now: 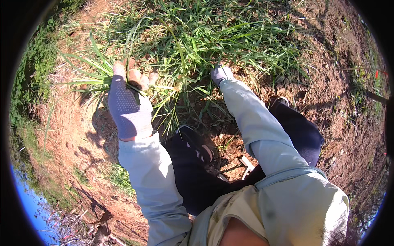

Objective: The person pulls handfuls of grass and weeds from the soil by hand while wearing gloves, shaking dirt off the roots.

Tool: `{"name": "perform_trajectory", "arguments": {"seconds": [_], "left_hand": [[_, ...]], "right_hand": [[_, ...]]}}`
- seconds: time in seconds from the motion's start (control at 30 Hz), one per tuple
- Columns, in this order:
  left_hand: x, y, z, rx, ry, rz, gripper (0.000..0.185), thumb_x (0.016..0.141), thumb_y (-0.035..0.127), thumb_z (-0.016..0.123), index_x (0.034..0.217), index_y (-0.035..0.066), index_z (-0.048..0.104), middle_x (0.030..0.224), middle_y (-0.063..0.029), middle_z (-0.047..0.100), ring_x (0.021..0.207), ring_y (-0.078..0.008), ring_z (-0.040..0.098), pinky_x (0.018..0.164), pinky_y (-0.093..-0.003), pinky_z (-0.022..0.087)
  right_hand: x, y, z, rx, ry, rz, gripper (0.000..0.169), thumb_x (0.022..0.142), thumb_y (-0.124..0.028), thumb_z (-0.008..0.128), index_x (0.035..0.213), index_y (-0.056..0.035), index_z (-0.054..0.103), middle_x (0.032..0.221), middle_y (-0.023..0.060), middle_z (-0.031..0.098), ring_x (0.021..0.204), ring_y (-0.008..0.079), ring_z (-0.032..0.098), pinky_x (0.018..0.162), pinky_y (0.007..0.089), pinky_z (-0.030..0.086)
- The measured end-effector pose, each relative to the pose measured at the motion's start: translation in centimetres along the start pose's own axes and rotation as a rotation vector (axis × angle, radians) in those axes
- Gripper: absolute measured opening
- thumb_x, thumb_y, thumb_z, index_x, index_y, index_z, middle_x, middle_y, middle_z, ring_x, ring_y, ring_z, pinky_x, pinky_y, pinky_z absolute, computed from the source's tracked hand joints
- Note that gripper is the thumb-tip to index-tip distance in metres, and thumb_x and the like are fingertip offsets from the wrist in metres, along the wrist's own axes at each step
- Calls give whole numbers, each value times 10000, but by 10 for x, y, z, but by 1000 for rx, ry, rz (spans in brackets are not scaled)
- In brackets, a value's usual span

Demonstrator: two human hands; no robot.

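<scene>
My left hand [127,104], in a pale knit glove with dotted grip, is closed around a bunch of long green grass blades [100,69]. The blades fan out to the left past the thumb, and thinner stems hang down on the wrist side. My right hand [222,73], also gloved, reaches down to the lower edge of a dense patch of growing grass [197,33]. Leaves and the back of that hand hide its fingers, so what they hold cannot be made out.
A dark shoe [195,140] rests on the soil between my arms; another shoe [281,100] shows beyond my right forearm. Pale slats [246,164] lie or stand beneath me. Brown soil [335,129] stretches right. Leafy growth [26,83] borders the left, with dry branches [103,226] lower down.
</scene>
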State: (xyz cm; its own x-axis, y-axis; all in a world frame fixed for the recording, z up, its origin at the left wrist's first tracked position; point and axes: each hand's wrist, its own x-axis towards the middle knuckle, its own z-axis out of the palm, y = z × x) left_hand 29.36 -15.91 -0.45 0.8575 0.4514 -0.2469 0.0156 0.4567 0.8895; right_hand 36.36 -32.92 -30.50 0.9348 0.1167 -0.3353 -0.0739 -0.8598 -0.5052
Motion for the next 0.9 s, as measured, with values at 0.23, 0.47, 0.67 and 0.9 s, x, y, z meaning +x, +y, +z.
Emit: {"name": "perform_trajectory", "arguments": {"seconds": [0.23,0.47,0.67,0.9], "left_hand": [[-11,4,4,18,77,5,357,915,291,494,1065,-32,503,608,29,332,540,-107,343,717,-361,407],[-11,-1,2,38,38,26,340,905,266,512,1065,-34,522,638,3,437,601,-119,416,672,-372,430],[-11,-1,3,49,-54,67,295,915,221,487,1057,-35,522,685,-5,470,624,-103,413,663,-340,422],[-12,0,7,109,-38,78,284,912,268,496,958,-4,562,616,12,376,551,-114,322,594,-286,369]], "right_hand": [[16,34,13,32,74,-131,190,786,-213,518,883,-80,613,782,167,624,735,347,596,653,422,477],[22,49,5,36,76,-170,187,776,-219,535,878,-89,621,795,156,623,773,336,596,665,411,479],[14,23,-8,-35,79,-183,230,751,-230,571,927,-86,606,920,146,621,847,283,612,699,378,503],[34,2,-6,-18,34,-217,239,786,-234,535,953,-78,609,862,159,633,826,325,614,712,398,498]]}}
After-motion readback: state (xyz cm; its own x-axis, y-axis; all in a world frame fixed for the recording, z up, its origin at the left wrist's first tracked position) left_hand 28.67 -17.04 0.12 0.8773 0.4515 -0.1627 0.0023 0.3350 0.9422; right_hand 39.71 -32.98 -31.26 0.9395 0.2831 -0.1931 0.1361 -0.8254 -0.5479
